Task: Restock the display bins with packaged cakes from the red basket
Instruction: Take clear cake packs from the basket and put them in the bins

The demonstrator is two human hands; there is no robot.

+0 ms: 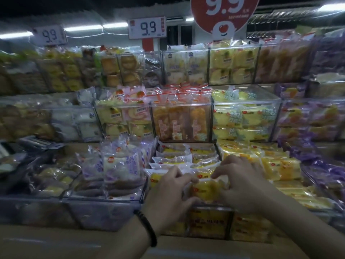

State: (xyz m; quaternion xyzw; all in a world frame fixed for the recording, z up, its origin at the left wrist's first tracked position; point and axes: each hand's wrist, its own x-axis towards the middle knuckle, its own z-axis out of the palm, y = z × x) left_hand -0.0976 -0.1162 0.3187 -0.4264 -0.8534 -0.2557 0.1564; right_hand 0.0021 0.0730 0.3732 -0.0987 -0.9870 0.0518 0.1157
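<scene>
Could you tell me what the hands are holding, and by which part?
One yellow packaged cake, held by both hands: the left hand grips its left end, the right hand pinches its upper right edge.
</scene>
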